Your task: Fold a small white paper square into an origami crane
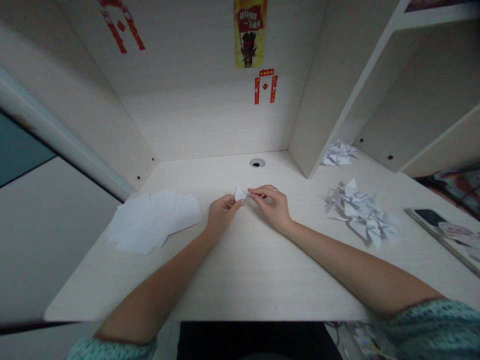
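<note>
Pinching from eight and three o'clock, left hand point(221, 213) and right hand point(273, 204) are edge-gripping folded paper point(239, 194), probably light, crushable.

- Apparently a personal study nook, in a home or dormitory; which, cannot be told.
- A pale wood-grain desk point(240, 280), fitted between upright panels point(330, 95), has a round cable hole point(257, 163) near the centre.
- Red festive stickers point(265, 87) and a yellow poster point(250, 33) decorate the back panel point(195, 100), upper left to centre.
- A shelf point(438, 17) crosses the upper right.
</note>
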Tool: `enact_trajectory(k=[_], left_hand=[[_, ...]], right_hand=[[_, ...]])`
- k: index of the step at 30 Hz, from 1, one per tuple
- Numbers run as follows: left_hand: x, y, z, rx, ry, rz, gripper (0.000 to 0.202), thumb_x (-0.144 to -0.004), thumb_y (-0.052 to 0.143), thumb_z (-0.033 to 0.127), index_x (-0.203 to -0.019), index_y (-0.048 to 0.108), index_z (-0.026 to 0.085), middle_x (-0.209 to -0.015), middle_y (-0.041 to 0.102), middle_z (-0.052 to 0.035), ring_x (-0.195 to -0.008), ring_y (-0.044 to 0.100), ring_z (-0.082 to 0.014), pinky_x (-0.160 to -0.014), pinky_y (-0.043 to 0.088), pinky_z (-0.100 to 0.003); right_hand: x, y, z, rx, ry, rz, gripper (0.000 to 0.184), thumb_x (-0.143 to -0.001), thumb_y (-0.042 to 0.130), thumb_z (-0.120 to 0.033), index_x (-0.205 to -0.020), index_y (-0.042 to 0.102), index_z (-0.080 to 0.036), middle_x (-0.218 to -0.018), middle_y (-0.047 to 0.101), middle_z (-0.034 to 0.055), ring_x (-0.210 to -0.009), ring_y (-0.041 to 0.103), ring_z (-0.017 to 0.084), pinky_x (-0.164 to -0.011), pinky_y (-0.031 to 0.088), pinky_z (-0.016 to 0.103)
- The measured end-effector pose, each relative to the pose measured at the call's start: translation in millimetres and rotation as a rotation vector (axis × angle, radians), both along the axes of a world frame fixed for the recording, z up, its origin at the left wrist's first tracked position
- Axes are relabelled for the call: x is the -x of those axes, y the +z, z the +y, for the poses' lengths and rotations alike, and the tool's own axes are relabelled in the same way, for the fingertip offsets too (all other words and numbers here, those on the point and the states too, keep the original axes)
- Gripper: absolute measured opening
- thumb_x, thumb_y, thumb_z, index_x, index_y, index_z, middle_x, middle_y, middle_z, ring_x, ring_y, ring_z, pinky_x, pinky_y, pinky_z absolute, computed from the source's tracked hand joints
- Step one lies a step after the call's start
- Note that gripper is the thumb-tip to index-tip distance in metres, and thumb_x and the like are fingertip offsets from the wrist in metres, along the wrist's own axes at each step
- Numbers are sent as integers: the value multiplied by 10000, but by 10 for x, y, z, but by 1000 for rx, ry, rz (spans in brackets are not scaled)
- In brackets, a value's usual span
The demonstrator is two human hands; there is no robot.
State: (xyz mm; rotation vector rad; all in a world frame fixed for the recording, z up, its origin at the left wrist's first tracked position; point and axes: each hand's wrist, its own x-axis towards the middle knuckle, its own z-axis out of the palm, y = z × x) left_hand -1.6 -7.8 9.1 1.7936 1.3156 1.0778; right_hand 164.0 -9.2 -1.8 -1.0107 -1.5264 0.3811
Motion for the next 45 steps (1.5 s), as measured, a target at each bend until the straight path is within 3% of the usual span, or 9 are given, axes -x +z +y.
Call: enact_trajectory(k=[7, 14, 18, 27, 34, 45], left_hand=[[11, 20, -10, -54, 38, 59, 272, -769, 569, 425, -667, 597, 174, -634, 578, 31, -600, 520, -99, -576, 395, -196], [31, -25, -1, -79, 53, 154, 251, -776, 568, 435, -728, 633, 198, -705, 643, 15, -660, 580, -120, -604, 418, -200], [33, -30, 1, -90, 63, 169, 248, -784, 561, 434, -747, 644, 203, -712, 653, 13, -651, 582, -121, -593, 414, -198], [61, -5, 3, -179, 112, 292, 224, -816, 542, 415, -803, 658, 224, -781, 681, -2, -697, 599, -137, -653, 422, -225], [82, -17, -2, -265, 111, 400, 239, -838, 516, 419, -851, 654, 225, -845, 684, -16, -758, 600, -145, -699, 418, -230], [87, -15, 10, -244, 74, 365, 244, -835, 512, 417, -838, 660, 223, -840, 687, -20, -727, 593, -150, -664, 414, -234]], right_hand=[[13, -7, 18, 51, 89, 59, 151, -762, 666, -306, -868, 732, -222, -793, 697, 57, -723, 593, 168, -648, 470, 308], [0, -87, 130, 323, 143, 273, 219, -734, 667, -405, -774, 723, -198, -805, 715, 52, -740, 619, 173, -675, 457, 295], [-7, -101, 148, 389, 213, 305, 297, -747, 630, -462, -713, 708, -178, -719, 699, 40, -659, 596, 151, -637, 443, 278], [-13, -54, 124, 443, 297, 289, 302, -714, 646, -476, -705, 674, -175, -702, 674, 27, -651, 578, 146, -623, 428, 268], [-3, -69, 105, 395, 330, 232, 290, -740, 626, -460, -675, 650, -178, -668, 652, 13, -639, 566, 141, -640, 431, 267], [-3, -61, 127, 447, 383, 260, 342, -722, 613, -510, -654, 621, -176, -629, 617, 1, -591, 517, 128, -612, 396, 259]])
